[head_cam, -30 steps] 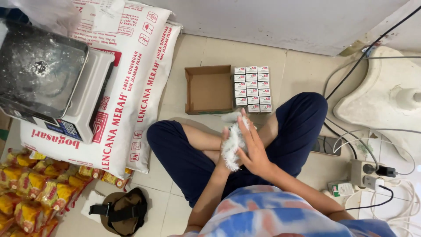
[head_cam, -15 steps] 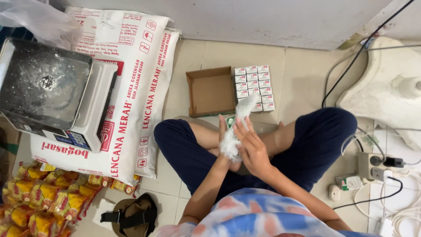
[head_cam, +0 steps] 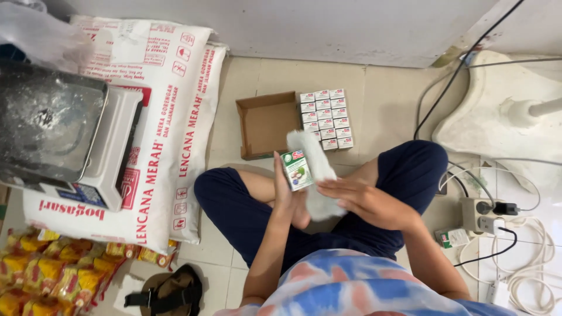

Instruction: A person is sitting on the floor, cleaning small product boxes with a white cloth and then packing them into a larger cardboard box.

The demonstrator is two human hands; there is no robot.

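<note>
Small green-and-white carton [head_cam: 296, 169] with a round picture on its face, upright at centre frame, pinched in the left hand [head_cam: 287, 193], thumb along its left edge and fingers closed behind it. Just right of the carton, touching it, a crumpled white plastic bag [head_cam: 316, 169], rising from the lap toward the frame's middle. Right hand [head_cam: 363, 202] lying flat against the lower part of that bag, fingers stretched out toward the left and pressed on the plastic, not curled around it. Both hands above crossed legs in dark blue trousers [head_cam: 234, 205], on a pale tiled floor [head_cam: 386, 99].

Above the hands, at upper centre, a shallow brown cardboard tray [head_cam: 263, 123], open side up, and right beside it a tight block of small white-and-red cartons [head_cam: 325, 117] in three columns. At left, two big white woven sacks with red print [head_cam: 170, 111] flat on the floor, with a white kitchen scale carrying a steel pan [head_cam: 58, 134] on top of them. Lower left corner: yellow and red snack packets [head_cam: 41, 275]; next to them, at bottom edge, a brown cap with black strap [head_cam: 170, 292]. Right side: a white power strip with plugs [head_cam: 486, 213], coiled white and black cables [head_cam: 527, 263], and a white plastic stand base [head_cam: 509, 111] in the upper right. Grey wall [head_cam: 293, 23] along the top.
</note>
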